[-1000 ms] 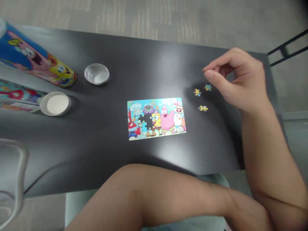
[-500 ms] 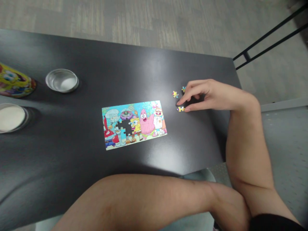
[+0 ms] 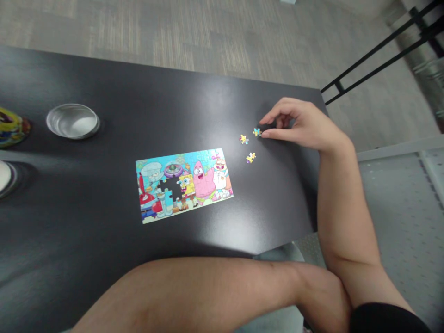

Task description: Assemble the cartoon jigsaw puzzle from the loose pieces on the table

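My right hand (image 3: 294, 122) reaches in from the right over the dark table, thumb and forefinger apart. The thumb tip is at the edge of a small blue and yellow jigsaw piece (image 3: 256, 132); I cannot tell whether it touches. Two other loose pieces lie close by: a yellow and red piece (image 3: 243, 139) and a yellow and purple piece (image 3: 250, 157). Left of them lies a cartoon jigsaw puzzle (image 3: 208, 182), mostly assembled, with a dark gap left of its middle. My left forearm (image 3: 208, 282) crosses the bottom of the view; its hand is hidden behind my right arm.
A round metal tin lid or dish (image 3: 72, 121) stands on the table (image 3: 104, 194) at the left. A yellow cartoon tin (image 3: 12, 128) and a round, pale-centred container (image 3: 5, 179) are cut off by the left edge. Black metal bars (image 3: 374, 53) rise beyond the table's right end.
My right hand has moved from the yellow and purple piece up to the blue and yellow one. The former now lies free, slightly turned. The whole view has shifted a little.
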Demonstrator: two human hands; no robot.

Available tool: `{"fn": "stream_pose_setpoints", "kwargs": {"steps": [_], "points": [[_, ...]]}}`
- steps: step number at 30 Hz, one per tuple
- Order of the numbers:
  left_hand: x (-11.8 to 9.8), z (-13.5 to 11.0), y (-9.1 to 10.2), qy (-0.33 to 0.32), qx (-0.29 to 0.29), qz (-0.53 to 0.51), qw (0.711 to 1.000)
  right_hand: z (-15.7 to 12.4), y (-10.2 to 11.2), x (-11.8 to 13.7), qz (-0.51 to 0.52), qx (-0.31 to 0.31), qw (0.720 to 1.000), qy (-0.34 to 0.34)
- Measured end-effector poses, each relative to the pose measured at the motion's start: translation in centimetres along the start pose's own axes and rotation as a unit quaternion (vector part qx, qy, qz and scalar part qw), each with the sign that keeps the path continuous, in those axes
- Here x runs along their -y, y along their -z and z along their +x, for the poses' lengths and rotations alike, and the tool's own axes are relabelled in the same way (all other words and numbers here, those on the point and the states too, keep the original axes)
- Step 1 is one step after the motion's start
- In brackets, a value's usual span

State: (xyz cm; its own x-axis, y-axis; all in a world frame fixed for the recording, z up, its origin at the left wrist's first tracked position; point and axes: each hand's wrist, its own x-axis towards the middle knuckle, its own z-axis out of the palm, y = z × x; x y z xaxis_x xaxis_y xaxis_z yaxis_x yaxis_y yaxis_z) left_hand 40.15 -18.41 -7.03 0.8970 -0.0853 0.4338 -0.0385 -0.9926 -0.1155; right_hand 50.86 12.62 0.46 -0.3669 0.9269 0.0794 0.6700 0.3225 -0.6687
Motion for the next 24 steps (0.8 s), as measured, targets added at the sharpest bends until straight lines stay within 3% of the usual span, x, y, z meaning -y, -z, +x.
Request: {"fn": "stream_pose_setpoints", "kwargs": {"steps": [3,6,10,18,22,24], "points": [[-1.9,-0.2,-1.5,-0.155,-0.111,-0.069,0.979,0.3,-0.6,0.3,0.011,0.016,1.000,0.002],[-3.4,0.1,-2.8,-0.216,-0.130,-0.098,0.963,0.5,-0.9,0.7,0.019,0.034,0.999,0.003],[-3.8,0.6,-3.7,-0.260,-0.128,-0.139,0.947,0.5,-0.9,1.1,0.028,0.059,0.998,-0.009],[-5.1,1.0,-5.1,-0.267,-0.111,-0.224,0.931,0.2,-0.7,1.0,0.023,0.064,0.998,0.004],[-5.3,0.7,-4.6,-0.218,-0.109,-0.210,0.947,0.3,-0.2,1.1,0.014,0.091,0.996,-0.011],[-4.8,0.7,-4.0,-0.157,-0.093,-0.184,0.966,0.4,-0.1,1.2,0.016,0.090,0.996,-0.016]]}}
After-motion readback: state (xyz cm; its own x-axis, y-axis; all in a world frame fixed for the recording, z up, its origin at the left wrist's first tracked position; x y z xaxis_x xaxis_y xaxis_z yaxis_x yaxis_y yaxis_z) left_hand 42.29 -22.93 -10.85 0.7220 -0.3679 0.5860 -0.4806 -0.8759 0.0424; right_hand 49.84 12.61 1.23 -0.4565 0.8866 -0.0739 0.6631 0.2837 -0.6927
